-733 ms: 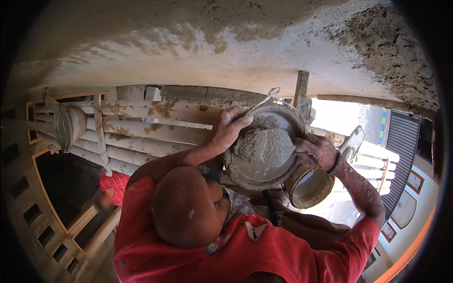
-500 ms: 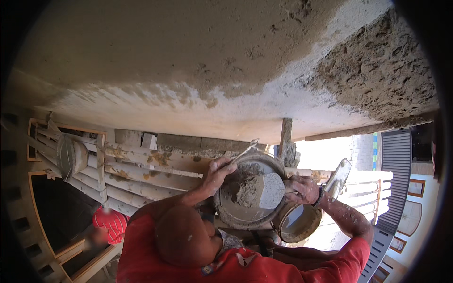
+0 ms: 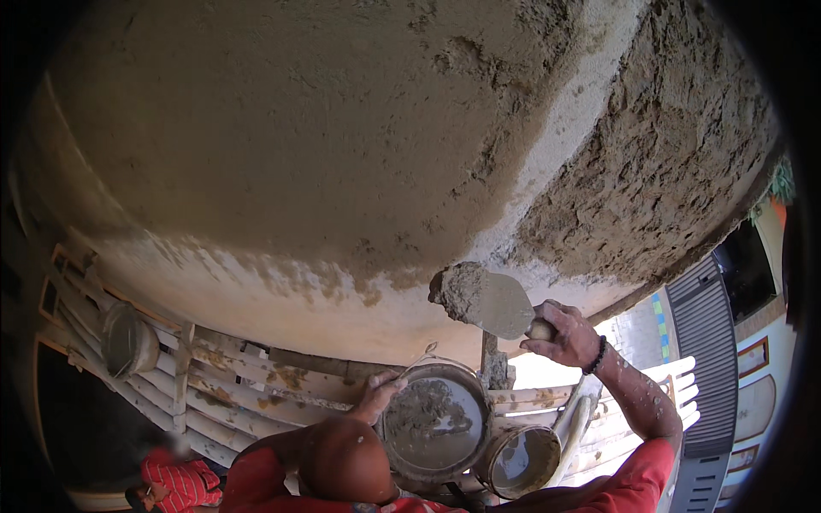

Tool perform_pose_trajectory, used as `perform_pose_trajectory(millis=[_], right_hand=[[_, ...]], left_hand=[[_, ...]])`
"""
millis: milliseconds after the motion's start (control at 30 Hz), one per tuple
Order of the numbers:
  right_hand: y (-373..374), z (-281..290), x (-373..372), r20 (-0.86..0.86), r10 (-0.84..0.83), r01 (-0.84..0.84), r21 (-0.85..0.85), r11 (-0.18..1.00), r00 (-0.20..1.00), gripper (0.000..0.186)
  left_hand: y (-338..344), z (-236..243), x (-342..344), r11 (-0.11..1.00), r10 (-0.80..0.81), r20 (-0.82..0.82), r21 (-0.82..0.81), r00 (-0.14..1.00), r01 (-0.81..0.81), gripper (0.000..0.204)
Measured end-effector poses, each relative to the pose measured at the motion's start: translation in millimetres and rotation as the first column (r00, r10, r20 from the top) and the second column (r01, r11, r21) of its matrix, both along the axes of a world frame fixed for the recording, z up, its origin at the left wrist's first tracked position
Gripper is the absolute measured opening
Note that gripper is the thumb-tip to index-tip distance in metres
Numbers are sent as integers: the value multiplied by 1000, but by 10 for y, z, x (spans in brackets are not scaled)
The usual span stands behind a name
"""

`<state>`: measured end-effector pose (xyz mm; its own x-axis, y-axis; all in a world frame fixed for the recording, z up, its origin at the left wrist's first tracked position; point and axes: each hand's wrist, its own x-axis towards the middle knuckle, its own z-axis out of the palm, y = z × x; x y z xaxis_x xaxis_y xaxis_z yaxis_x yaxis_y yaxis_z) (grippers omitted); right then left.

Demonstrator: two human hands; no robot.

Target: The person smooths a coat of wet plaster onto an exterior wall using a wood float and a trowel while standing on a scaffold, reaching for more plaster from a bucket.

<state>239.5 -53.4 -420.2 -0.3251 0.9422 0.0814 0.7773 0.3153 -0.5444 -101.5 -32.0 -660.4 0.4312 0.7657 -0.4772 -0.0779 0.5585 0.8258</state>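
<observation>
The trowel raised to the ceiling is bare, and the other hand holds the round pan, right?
Not bare: the head view shows the trowel in the right hand carrying a lump of grey mortar. It is raised to the ceiling, and the left hand holds the round pan.

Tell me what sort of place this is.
Most likely a building site during plastering: a rough, half-coated ceiling, a trowel loaded with mortar in a hand, a mortar pan, and pole scaffolding below.
</observation>
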Motion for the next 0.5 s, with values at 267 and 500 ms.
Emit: perform_pose_trajectory(millis=[267,500], right_hand=[[727,517,134,150,-186,173,95,980,971,30],[835,1298,207,-88,-190,177,-143,974,978,47]], left_hand=[[-29,5,-33,999,-25,-22,21,999,26,27],[26,-160,-44,1000,-4,-21,25,1000,5,29]])
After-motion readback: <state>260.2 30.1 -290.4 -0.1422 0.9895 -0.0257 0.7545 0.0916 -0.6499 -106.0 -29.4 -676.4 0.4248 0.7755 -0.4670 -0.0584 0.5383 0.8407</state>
